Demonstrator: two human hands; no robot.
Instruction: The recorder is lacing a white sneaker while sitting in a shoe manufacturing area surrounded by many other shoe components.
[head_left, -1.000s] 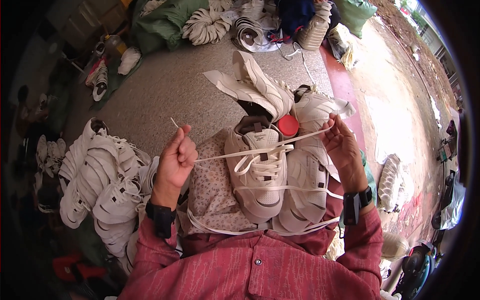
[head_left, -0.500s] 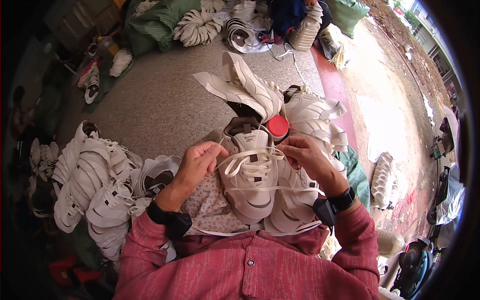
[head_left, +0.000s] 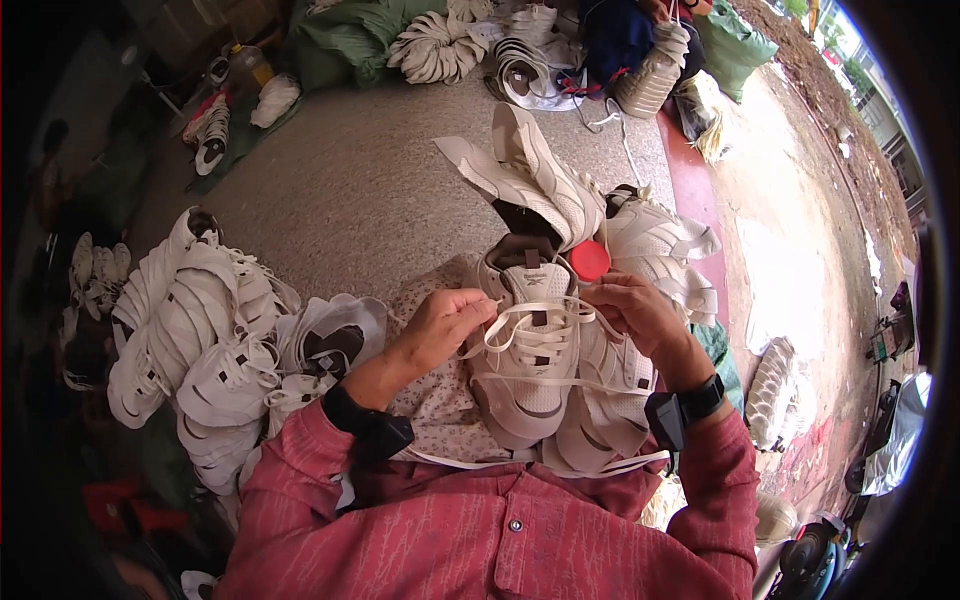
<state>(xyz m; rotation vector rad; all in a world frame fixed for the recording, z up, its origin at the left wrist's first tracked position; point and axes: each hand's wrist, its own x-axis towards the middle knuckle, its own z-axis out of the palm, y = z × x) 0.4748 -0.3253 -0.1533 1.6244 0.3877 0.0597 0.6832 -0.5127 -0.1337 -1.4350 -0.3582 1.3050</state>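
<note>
Head view shows the left hand point(head_left: 447, 325) and right hand point(head_left: 637, 312), both pinching the cream shoelace point(head_left: 515, 311), now closer beside the beige sneaker upper point(head_left: 520, 397), leaving the lace slacker.

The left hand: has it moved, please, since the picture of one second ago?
Yes, to the right: judged against the laced shoe, the left hand was well out to its left and is now close beside it.

We see what seems an open-sided shoe workshop: at the floor's point(head_left: 350, 190) far edge lie bundled uppers point(head_left: 438, 50) and a green sack point(head_left: 345, 50); beyond its right edge, bright outdoor ground point(head_left: 785, 220).
</note>
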